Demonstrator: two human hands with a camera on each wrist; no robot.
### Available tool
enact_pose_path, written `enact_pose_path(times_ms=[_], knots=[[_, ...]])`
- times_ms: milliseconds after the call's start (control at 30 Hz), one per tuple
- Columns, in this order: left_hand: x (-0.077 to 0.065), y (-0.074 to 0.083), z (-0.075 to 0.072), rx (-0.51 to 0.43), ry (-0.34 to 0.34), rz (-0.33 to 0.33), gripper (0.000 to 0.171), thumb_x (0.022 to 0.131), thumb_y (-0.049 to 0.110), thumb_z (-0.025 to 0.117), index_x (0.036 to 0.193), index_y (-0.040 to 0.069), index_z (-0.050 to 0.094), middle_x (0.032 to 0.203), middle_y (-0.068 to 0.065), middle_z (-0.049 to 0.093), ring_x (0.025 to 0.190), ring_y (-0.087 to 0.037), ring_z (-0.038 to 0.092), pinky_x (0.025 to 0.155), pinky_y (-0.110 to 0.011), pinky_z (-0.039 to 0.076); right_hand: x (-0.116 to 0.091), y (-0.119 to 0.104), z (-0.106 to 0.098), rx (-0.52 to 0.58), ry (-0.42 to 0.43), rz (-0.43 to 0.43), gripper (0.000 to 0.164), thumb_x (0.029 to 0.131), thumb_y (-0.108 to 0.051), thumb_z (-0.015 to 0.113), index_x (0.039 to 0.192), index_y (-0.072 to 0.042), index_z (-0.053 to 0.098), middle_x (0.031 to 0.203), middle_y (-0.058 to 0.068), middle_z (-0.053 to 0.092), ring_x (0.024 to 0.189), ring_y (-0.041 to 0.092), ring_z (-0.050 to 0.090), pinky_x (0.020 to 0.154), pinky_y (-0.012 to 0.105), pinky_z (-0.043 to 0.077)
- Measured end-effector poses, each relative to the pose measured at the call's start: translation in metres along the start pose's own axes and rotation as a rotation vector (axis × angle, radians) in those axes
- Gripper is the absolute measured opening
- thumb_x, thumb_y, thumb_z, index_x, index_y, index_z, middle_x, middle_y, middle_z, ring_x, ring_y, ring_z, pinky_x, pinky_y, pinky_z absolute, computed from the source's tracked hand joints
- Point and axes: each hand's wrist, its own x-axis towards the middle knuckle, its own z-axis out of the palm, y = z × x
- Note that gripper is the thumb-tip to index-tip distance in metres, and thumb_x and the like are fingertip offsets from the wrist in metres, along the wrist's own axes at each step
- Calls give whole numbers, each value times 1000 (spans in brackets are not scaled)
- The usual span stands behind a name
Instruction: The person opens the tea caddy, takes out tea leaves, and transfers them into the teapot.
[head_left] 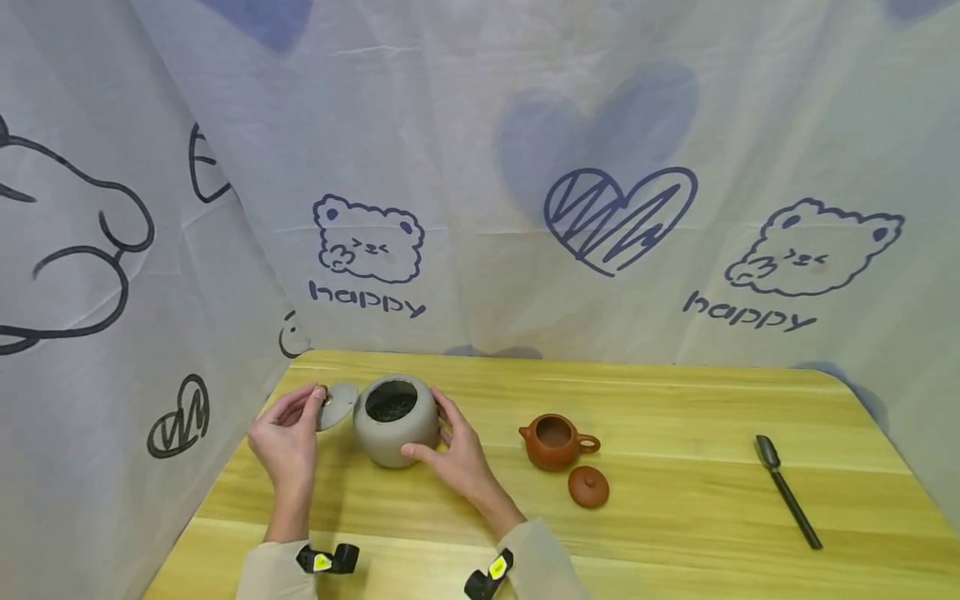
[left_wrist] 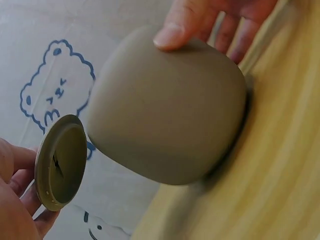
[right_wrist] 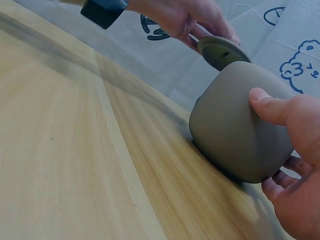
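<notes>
Toward the far left corner of the tabletop [head_left: 675, 525], a rounded grey jar [head_left: 392, 442] stands between the two hands, its mouth uncovered and dark loose contents [head_left: 392, 408] showing inside. Against the jar's right side, the right grip [head_left: 463, 457] holds it directly: the thumb presses the wall facing the near edge, and the fingers wrap the side turned to the right edge, below the rim. Across the jar, on the side of the left edge, the left grip [head_left: 288, 433] pinches the grey lid [head_left: 341, 406] by the small knob at its centre. That lid is raised off the tabletop and tilted steeply, its underside turned toward the jar; it sits at the fingertips, just beside the rim, though whether the two touch cannot be told. Well apart from both grips, nearer the middle of the tabletop, is a red-brown teapot [head_left: 552, 457], open, with its spout toward the left edge and its handle toward the right. The teapot lid [head_left: 588, 488] lies close by, nearer the near edge. Over by the right edge rests a dark scoop [head_left: 787, 492], its head pointing to the far edge and its handle slanting to the near one.
</notes>
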Motion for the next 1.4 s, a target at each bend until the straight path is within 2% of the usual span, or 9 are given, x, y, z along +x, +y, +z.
enact_pose_path(times_ms=[200, 300, 533, 600, 833, 967, 1033, 1200, 1400], knots=[[0, -11, -1, 15, 9, -15, 17, 87, 8, 83, 96, -6, 80, 84, -3, 77, 70, 6, 69, 68, -8, 54, -4, -13, -3, 13, -17, -1, 86, 89, -6, 81, 159, 0, 31, 163, 18, 32, 149, 38, 32, 117, 59, 32], [1, -17, -2, 19, 9, -26, 16, 87, 4, 82, 97, -9, 78, 85, -6, 77, 69, 6, 68, 69, -8, 53, -1, -4, -3, 13, -17, 2, 87, 89, -6, 81, 160, -2, 30, 164, 17, 32, 149, 38, 32, 117, 59, 31], [3, -29, -4, 48, 5, -24, 15, 88, 1, 79, 98, -10, 78, 93, -27, 74, 69, 7, 67, 68, -7, 53, 7, 23, -1, -12, -1, 0, 90, 88, -12, 83, 162, -11, 31, 164, 7, 33, 150, 30, 33, 118, 53, 34], [3, -32, -4, 50, 7, -31, 16, 87, 3, 81, 97, -9, 79, 91, -23, 75, 68, 8, 67, 68, -7, 53, 8, 25, -2, -15, 1, -4, 90, 88, -15, 83, 162, -14, 32, 164, 4, 33, 149, 27, 34, 118, 50, 35], [2, -46, -10, 129, 13, -51, 14, 88, 6, 82, 96, -5, 80, 78, 11, 74, 68, 10, 65, 67, -6, 51, 7, 26, -2, -3, -3, -21, 89, 88, -18, 84, 161, -15, 33, 164, 3, 34, 148, 27, 36, 117, 50, 36], [2, -54, -14, 159, 5, -63, 15, 88, 5, 81, 96, -7, 79, 76, 16, 71, 67, 12, 63, 66, -5, 51, 7, 27, -1, -4, -4, -17, 88, 89, -19, 83, 161, -14, 33, 164, 2, 35, 148, 26, 36, 117, 50, 37], [1, -56, -15, 186, -2, -77, 14, 88, 5, 82, 96, -6, 79, 76, 11, 73, 66, 13, 62, 65, -5, 50, 7, 28, -1, -8, -3, -14, 88, 89, -19, 83, 161, -14, 33, 164, 2, 35, 148, 26, 36, 117, 49, 37], [0, -60, -15, 263, -43, -81, 14, 87, 6, 82, 95, -6, 80, 86, -17, 77, 63, 17, 58, 63, -3, 46, 8, 26, -2, -15, 8, -8, 88, 89, -20, 83, 161, -15, 33, 163, 1, 35, 148, 24, 36, 117, 48, 37], [-1, -67, -17, 309, -86, -107, 12, 88, 5, 81, 95, -5, 80, 84, -15, 77, 62, 18, 57, 61, -3, 46, 5, 14, -1, 5, 19, -2, 87, 87, -7, 83, 159, -5, 34, 163, 11, 36, 147, 32, 36, 116, 53, 36]])
